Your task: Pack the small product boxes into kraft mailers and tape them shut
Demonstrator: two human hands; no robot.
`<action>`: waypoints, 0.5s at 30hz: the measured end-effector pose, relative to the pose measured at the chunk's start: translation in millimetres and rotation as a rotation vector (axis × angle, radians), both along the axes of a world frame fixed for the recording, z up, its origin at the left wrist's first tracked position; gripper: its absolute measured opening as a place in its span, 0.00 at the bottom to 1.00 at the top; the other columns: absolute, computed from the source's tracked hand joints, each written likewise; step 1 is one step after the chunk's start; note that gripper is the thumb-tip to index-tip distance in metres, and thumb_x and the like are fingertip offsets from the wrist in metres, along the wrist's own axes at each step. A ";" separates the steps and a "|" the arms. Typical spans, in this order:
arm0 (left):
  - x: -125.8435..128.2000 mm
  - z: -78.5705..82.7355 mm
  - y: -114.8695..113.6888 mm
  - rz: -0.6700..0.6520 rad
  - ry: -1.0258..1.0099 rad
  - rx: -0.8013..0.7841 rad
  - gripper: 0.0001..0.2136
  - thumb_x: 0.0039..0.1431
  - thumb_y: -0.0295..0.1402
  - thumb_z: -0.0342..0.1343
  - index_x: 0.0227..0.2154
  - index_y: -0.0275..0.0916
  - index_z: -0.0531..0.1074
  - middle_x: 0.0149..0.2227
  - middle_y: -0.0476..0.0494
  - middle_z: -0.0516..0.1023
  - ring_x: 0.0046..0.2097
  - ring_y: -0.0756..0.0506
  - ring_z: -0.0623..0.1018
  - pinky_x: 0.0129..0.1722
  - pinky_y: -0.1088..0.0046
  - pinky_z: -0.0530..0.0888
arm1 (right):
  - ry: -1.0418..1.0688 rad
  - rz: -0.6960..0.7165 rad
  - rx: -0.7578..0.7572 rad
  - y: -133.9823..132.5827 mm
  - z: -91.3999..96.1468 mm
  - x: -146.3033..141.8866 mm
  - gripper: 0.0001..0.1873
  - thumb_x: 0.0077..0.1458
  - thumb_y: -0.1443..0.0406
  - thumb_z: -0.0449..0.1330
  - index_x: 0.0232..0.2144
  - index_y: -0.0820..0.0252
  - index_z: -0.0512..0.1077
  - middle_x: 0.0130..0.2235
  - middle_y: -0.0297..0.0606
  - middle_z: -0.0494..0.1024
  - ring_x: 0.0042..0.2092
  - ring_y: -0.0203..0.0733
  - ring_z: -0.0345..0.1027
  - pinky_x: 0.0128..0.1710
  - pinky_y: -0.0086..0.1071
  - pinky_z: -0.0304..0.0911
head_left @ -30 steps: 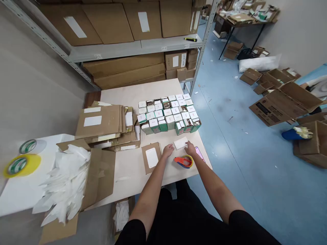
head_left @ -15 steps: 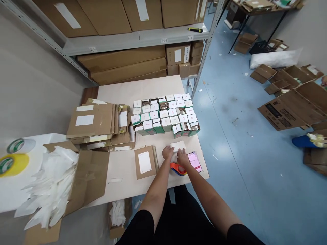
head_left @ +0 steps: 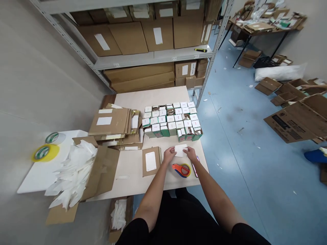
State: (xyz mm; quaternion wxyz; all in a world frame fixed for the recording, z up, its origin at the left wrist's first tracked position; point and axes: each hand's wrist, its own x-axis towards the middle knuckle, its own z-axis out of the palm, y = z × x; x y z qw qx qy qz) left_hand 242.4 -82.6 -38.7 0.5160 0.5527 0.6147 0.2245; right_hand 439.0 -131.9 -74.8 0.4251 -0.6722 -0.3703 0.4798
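Between my two hands is a small flat white piece point(head_left: 181, 150), perhaps folded paper or card; which it is I cannot tell. My left hand point(head_left: 169, 155) pinches its left edge, and my right hand point(head_left: 190, 153) pinches its right edge. Just below lie orange-handled scissors point(head_left: 178, 167) beside a yellow and blue tape roll point(head_left: 187, 171). A phone point(head_left: 195, 166) is partly hidden by my right forearm. Beyond my hands stand rows of small white and green boxes point(head_left: 171, 119), some with open tops. A flat brown cardboard piece point(head_left: 151, 161) with a white label lies left of my left hand.
Flattened cartons point(head_left: 112, 122) are stacked at the table's left. An open carton point(head_left: 103, 172) overflows with white paper strips point(head_left: 76, 170); tape rolls point(head_left: 46, 152) sit beyond it. A loaded metal shelf point(head_left: 153, 55) rises behind the table. More cartons point(head_left: 288, 119) lie on the floor at right.
My hands have spread to opposite edges of the white piece, which shows more fully. My right forearm now covers much of the phone and the scissors are uncovered. The camera view has tilted up.
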 end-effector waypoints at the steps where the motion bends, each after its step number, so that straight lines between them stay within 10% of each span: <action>1: -3.2 7.5 2.9 -0.055 0.026 0.066 0.25 0.50 0.23 0.62 0.54 0.37 0.78 0.53 0.36 0.81 0.45 0.44 0.81 0.48 0.69 0.77 | 0.046 0.023 0.019 1.2 8.2 4.3 0.26 0.47 0.43 0.63 0.37 0.58 0.76 0.33 0.39 0.81 0.36 0.47 0.74 0.35 0.36 0.69; 8: 11.0 70.5 44.7 -0.691 0.160 0.214 0.24 0.46 0.26 0.61 0.49 0.42 0.82 0.45 0.45 0.84 0.37 0.46 0.77 0.41 0.73 0.73 | 0.090 0.071 0.095 -10.8 69.2 41.9 0.20 0.47 0.48 0.67 0.33 0.57 0.76 0.29 0.35 0.78 0.31 0.42 0.68 0.30 0.32 0.63; 15: 31.8 103.6 66.3 -0.856 0.060 0.017 0.17 0.42 0.48 0.71 0.28 0.39 0.82 0.26 0.47 0.80 0.30 0.46 0.78 0.33 0.72 0.71 | 0.023 -0.049 0.172 -32.4 96.2 70.0 0.23 0.45 0.45 0.67 0.32 0.58 0.77 0.25 0.32 0.74 0.29 0.39 0.63 0.30 0.31 0.60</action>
